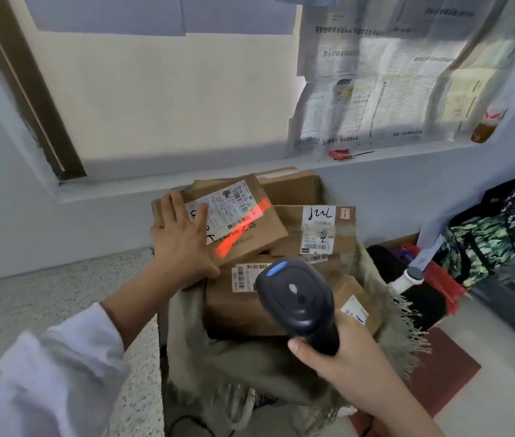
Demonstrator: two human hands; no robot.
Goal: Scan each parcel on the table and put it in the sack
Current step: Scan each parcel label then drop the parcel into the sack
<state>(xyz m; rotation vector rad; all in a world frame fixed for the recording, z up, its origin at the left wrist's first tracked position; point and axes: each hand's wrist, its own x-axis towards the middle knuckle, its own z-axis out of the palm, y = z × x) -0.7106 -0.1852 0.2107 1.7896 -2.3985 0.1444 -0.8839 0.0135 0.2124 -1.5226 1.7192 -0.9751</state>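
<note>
Left hand (183, 244) laid flat with fingers spread on the top parcel (265, 236), parcel lying on a pile of boxes (249, 310) in the open sack (218, 357) beside the speckled table (44, 294), right hand (344, 351) with fingers clamped round the scanner (297, 298), red beam (237, 236) crossing the parcel's label (221, 209)

The sack (249, 373) stood at lower centre of the frame, just right of the worktop (60, 279), with parcels piled in its mouth. The top parcel (268, 228) lay tilted on the pile at centre, with the left grip (183, 247) laid flat on its left end. Behind it a rear box (297, 187) sat against the wall. To its right lay a side parcel (290, 225), and below it a lower parcel (234, 310) inside the sack. The scanner (297, 298), in the right grip (341, 354), hung in front of the pile. Newspapers (376, 89) hung at upper right, and bags (483, 247) lay at the right edge.
</note>
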